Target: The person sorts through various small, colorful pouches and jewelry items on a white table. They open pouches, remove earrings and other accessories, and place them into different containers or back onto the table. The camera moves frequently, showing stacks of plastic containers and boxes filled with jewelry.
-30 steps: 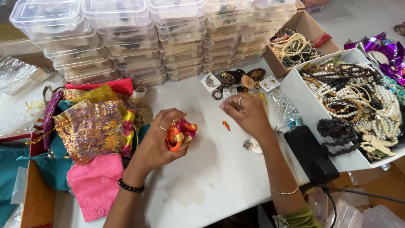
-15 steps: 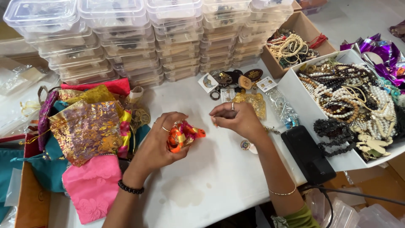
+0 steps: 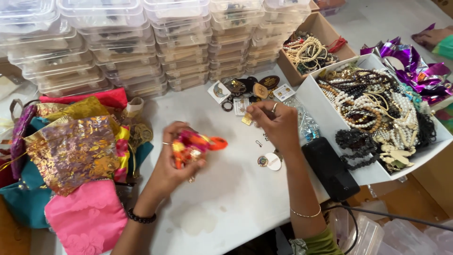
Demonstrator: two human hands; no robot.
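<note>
A small orange and pink pouch [image 3: 196, 145] sits gripped in the left hand [image 3: 175, 163] above the white table [image 3: 226, 208], while the right hand [image 3: 276, 125], fingers pinched, reaches small trinkets [image 3: 245, 89]; holding the pouch mouth open and steady would help.

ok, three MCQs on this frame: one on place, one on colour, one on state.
1. Where does the black phone lie?
A. beside the white box of necklaces
B. on the pink pouch
C. on the stacked containers

2. What colour is the small pouch in the left hand?
A. blue
B. orange-red
C. white

3. How is the right hand?
A. flat and idle
B. fingertips pinching at small items on the table
C. inside the box

Key: 1 A, it lies against the box's wall; 2 B, orange-red fabric shows; 3 B, fingers meet over the items.
</note>
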